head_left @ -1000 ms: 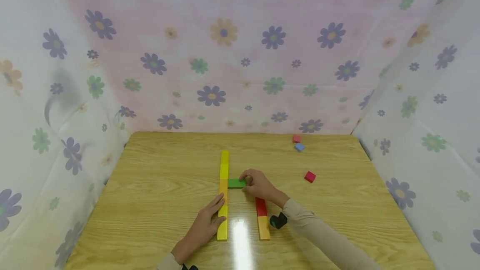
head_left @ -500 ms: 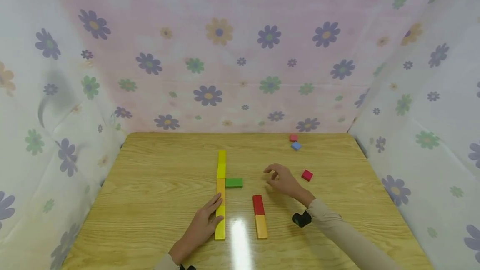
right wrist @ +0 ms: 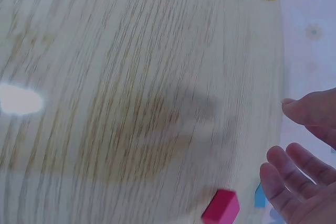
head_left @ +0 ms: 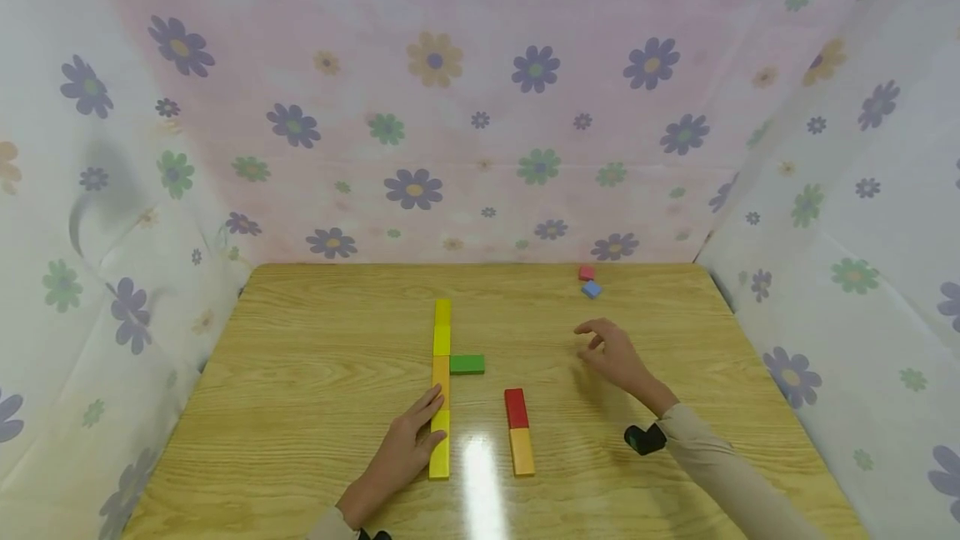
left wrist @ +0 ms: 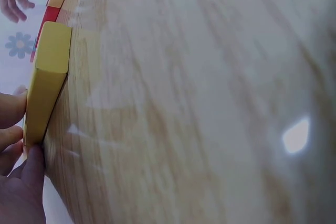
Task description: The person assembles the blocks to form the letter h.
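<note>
My left hand [head_left: 405,448] rests on a straight row of yellow and orange blocks [head_left: 442,340], its fingers over the orange part and its thumb by the nearest yellow block [head_left: 439,458]. In the left wrist view, that yellow block [left wrist: 50,77] shows end-on beside the fingers. A green block [head_left: 467,365] juts rightward from the row. My right hand [head_left: 618,358] hovers above the table, holding nothing, thumb and fingers apart. A small red block [right wrist: 221,207] appears near its fingers in the right wrist view; in the head view the hand hides it.
Right of the long row, a red block [head_left: 516,408] and a light orange block [head_left: 522,452] lie end to end. Farther back are a small pink block [head_left: 587,273] and a blue block [head_left: 592,289]. Flowered cloth [head_left: 487,148] surrounds the wooden table [head_left: 330,340].
My right hand has let go of the green block and travelled right, over the spot where the small red block lay in view. My left hand stays on the row.
</note>
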{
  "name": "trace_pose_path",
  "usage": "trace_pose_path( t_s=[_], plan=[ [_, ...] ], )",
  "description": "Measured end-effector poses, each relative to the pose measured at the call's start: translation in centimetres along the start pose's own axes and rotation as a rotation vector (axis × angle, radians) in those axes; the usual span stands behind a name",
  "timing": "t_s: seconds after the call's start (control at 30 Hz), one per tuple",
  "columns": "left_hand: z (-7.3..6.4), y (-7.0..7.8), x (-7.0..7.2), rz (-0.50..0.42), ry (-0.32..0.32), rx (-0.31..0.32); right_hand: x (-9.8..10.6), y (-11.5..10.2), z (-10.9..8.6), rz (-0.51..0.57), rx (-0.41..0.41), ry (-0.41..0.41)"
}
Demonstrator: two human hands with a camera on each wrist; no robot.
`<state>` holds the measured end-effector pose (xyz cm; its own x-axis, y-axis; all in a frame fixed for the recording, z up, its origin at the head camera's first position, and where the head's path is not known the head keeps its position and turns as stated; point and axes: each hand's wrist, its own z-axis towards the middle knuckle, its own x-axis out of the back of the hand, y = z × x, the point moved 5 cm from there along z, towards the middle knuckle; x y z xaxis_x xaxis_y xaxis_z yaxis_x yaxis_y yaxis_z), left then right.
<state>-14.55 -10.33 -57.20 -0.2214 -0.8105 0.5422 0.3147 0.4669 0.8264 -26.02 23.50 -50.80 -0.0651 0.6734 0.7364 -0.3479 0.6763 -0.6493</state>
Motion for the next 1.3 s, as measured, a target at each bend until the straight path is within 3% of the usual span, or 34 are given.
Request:
trace_pose_path(
  t_s=[0.53,1.03,1.3],
  plan=[
    [0.1,-0.1,0.0,-0.010,-0.006,0.016,3.0,3.6,-2.2,-0.068,-0.139,0.064],
    [0.1,0.1,0.0,0.001,-0.003,0.002,1.1,6.5,-2.0,-0.042,-0.172,0.131],
    [0.1,0.1,0.0,0.010,-0.001,0.002,0.7,5.7,-1.2,-0.003,-0.177,0.129]
  ],
)
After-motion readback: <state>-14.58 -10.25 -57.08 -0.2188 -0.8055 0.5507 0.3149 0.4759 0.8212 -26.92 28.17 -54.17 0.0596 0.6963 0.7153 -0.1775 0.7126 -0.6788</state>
